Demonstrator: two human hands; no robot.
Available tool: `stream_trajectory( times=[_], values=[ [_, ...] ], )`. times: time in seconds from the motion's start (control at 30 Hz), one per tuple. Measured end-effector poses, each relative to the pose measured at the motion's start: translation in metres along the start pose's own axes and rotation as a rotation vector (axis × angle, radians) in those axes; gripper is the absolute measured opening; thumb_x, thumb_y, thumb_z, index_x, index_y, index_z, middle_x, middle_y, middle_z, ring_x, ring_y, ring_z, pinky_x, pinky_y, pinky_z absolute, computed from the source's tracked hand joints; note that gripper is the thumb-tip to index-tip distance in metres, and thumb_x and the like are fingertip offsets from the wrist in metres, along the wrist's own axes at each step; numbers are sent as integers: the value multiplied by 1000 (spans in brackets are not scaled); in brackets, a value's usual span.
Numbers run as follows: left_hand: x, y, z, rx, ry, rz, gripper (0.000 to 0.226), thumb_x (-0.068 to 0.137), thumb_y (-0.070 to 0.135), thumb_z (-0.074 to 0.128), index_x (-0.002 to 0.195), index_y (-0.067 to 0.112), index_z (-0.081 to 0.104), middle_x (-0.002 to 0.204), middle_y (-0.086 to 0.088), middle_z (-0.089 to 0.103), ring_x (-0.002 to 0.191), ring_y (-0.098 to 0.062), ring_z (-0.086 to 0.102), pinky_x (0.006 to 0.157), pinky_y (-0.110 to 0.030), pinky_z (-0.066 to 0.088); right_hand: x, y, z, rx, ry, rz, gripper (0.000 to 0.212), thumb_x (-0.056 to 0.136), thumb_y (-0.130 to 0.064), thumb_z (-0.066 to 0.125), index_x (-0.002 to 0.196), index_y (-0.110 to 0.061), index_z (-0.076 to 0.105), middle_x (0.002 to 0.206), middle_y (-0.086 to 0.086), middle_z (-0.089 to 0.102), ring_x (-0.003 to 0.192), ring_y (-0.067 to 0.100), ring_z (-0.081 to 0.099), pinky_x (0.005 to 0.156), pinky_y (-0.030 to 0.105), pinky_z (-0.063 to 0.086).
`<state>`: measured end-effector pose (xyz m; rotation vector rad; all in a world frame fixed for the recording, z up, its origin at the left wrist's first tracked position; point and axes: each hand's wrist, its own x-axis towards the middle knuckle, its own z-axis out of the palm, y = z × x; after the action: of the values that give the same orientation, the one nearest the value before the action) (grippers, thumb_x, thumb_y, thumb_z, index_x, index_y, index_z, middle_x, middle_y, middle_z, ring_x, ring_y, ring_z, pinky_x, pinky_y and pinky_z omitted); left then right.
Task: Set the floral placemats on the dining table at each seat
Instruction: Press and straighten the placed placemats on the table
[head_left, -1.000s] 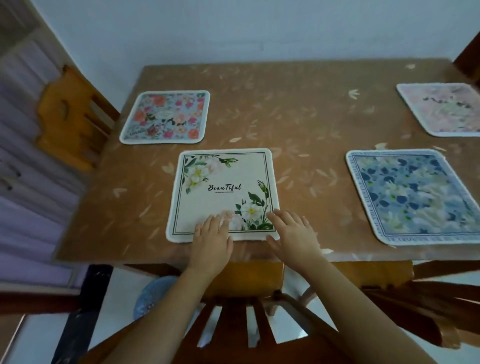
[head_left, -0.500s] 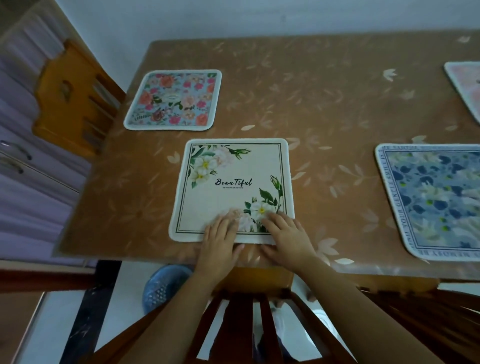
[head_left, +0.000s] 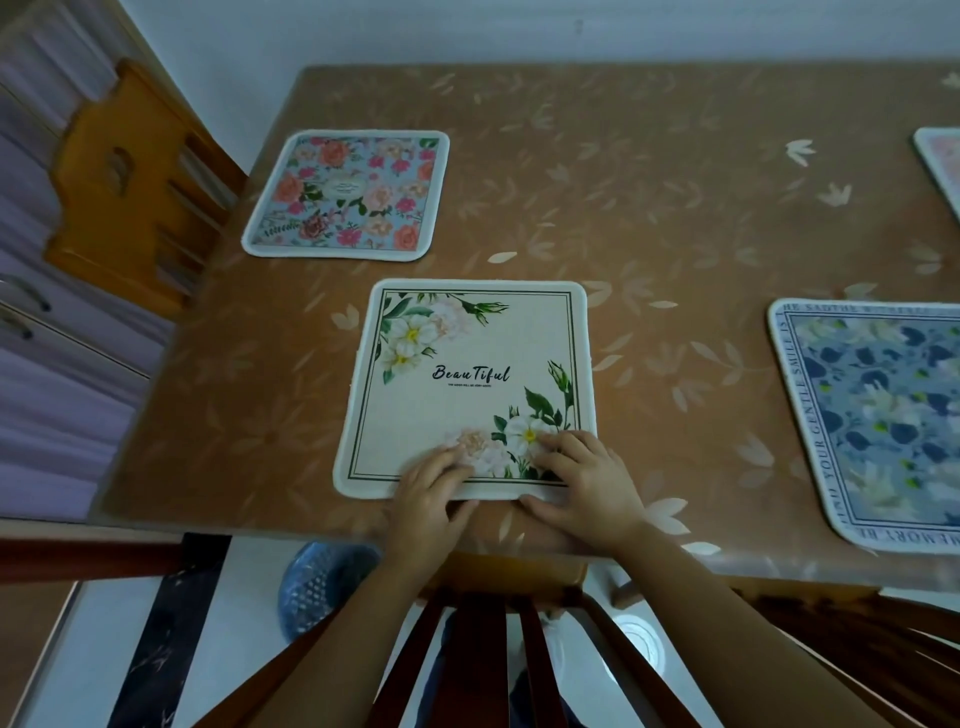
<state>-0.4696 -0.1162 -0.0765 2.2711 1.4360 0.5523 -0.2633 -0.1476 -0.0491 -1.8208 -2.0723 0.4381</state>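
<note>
A cream placemat (head_left: 467, 374) printed with white flowers and the word "Beautiful" lies flat near the front edge of the brown dining table (head_left: 649, 218). My left hand (head_left: 428, 499) rests with straight fingers on its near edge. My right hand (head_left: 584, 480) lies on its near right corner, fingers on top and thumb along the edge. A pink-rose placemat (head_left: 348, 195) lies at the far left. A blue floral placemat (head_left: 878, 415) lies at the right. The corner of a pale pink placemat (head_left: 943, 161) shows at the right border.
An orange wooden chair (head_left: 130, 187) stands at the table's left side. A dark wooden chair back (head_left: 483, 654) is right under my arms, another (head_left: 857, 639) to its right. A blue basket (head_left: 322, 582) sits on the floor below the table edge. Purple cabinet fronts (head_left: 47, 364) fill the left.
My two hands have drawn closer together on the cream mat's near edge. The view has shifted left and nearer, so the right-hand mats have slid toward the border.
</note>
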Motion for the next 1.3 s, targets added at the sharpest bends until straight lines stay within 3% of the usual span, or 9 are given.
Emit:
stream_trajectory(
  times=[0.13,0.3,0.53,0.73,1.0,1.3],
  values=[
    [5,6,-5,-177,86,-82,21,62,-1,79,81,3,72,99,-12,68,100,-29,60,90,-49,47,-3,-1,-1,83,-1,-44,31,69,-26,77,91,-7,68,101,11,66,96,30,60,76,43,53],
    [7,13,-4,-229,133,-96,18,59,-5,79,74,3,72,89,-11,69,91,-25,61,86,-43,48,-9,-1,1,104,31,-121,15,71,-9,74,82,-5,66,85,15,64,75,32,60,59,37,53],
    [9,21,3,-302,64,-108,15,63,-2,78,75,3,73,93,-9,66,96,-21,57,88,-34,42,-19,16,0,153,64,-14,21,58,4,77,71,-5,64,76,14,61,69,31,60,55,34,54],
    [14,47,22,-372,-1,-54,16,61,-4,79,74,3,72,95,-10,65,97,-24,57,89,-37,43,-38,36,-20,126,92,79,21,55,5,79,68,-5,66,74,13,62,68,32,60,55,32,52],
    [12,47,25,-229,-69,103,18,61,1,81,75,8,71,97,-8,67,97,-26,58,86,-46,48,-55,33,-23,132,113,136,14,61,8,75,69,1,66,75,20,61,71,38,59,52,43,54],
    [7,42,19,-164,-71,116,16,62,1,80,75,4,72,96,-10,67,96,-29,59,83,-47,50,-60,28,-18,106,122,138,19,56,6,80,65,-3,65,71,16,61,67,34,60,52,34,50]
  ],
)
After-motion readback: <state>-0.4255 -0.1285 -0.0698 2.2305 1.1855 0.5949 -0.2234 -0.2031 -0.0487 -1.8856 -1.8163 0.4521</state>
